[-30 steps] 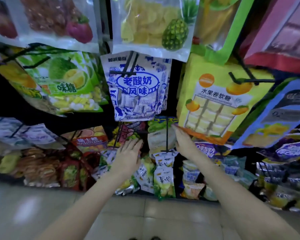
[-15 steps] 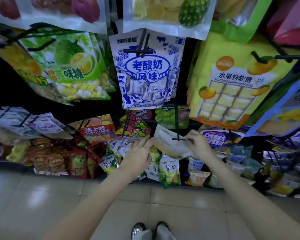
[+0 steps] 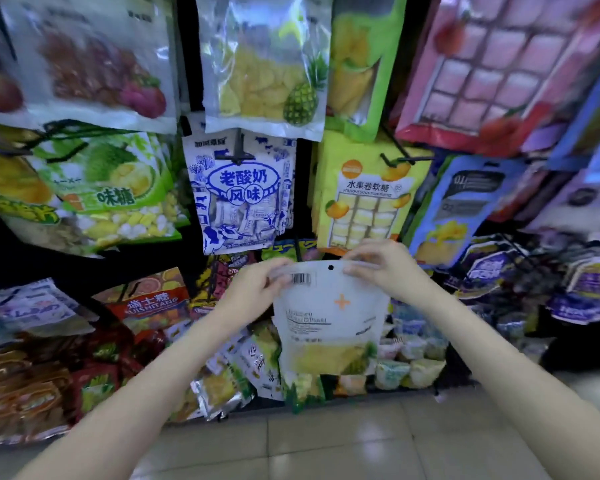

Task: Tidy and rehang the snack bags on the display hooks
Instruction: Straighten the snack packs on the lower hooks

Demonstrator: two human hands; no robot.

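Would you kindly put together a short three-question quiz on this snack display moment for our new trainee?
1. True or false: the white bag is held by both the left hand and the right hand.
2. Which side of the white bag faces the camera? A) the barcode side B) a side showing a cow drawing C) a plain black side
3. Fill in: the fruit drawn on the clear bag at the top centre is a ____.

Key: 1 true, each hand pinches an upper corner. 2 A, the barcode sits near the hang hole. 3 pineapple.
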